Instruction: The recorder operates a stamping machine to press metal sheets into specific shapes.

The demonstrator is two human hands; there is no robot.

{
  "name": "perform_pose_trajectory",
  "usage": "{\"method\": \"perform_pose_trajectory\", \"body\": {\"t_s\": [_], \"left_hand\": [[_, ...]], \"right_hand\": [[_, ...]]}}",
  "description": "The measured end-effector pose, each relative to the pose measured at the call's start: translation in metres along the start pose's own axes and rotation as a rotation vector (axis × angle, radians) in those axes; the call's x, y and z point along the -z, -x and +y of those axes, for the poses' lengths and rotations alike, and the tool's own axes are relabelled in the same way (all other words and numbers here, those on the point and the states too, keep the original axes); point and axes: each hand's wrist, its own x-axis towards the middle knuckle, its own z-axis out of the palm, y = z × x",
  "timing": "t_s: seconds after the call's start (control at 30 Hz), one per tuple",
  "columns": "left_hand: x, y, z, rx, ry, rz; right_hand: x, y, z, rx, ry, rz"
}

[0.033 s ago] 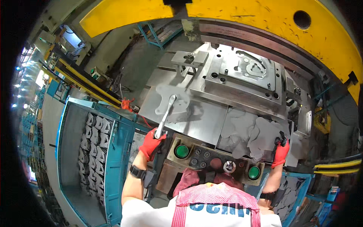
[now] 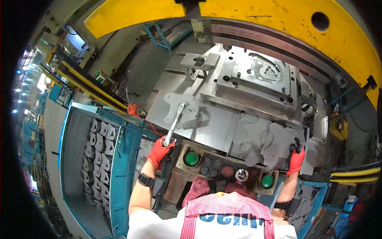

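My left hand, in a red glove, is closed round the handle of a silver wand-like tool. The wand's round tip rests on a flat grey metal plate with a curved outline, at the left of the metal table. Also in a red glove, my right hand is closed on a small black object that I cannot make out. It is beside the right end of a pile of flat grey metal blanks.
Behind the table stands a steel die beneath a yellow press frame. Close to me is a control panel with two green buttons. A blue bin of stacked parts is at left, another bin of blanks at lower right.
The grey plate under the wand has gone down slightly and now appears to lie on the table. My left hand has shifted very little; my right hand stays in place.
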Motion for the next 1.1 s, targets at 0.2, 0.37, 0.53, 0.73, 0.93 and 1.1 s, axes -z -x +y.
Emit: {"method": "perform_pose_trajectory", "body": {"t_s": [0.2,0.37,0.53,0.73,0.93,1.1], "left_hand": [[-0.004,-0.079,-0.091,0.005,-0.475,-0.011],[0.001,-0.045,-0.065,0.282,0.807,-0.597],[-0.003,-0.041,-0.084,0.013,0.794,-0.359],[-0.017,0.01,-0.061,0.1,0.696,-0.211],[0.011,0.048,-0.144,0.258,0.713,-0.013],[-0.027,0.029,-0.12,0.425,0.408,0.358]], "right_hand": [[0.011,0.001,-0.015,-0.062,-0.05,0.024],[0.0,-0.009,-0.079,-0.069,-0.461,0.028],[-0.058,-0.105,-0.138,0.028,-0.589,0.001],[-0.137,-0.258,-0.111,0.517,0.233,0.242],[-0.187,-0.219,-0.177,0.218,0.521,-0.128],[-0.164,-0.174,-0.208,0.461,0.992,-0.051]]}}
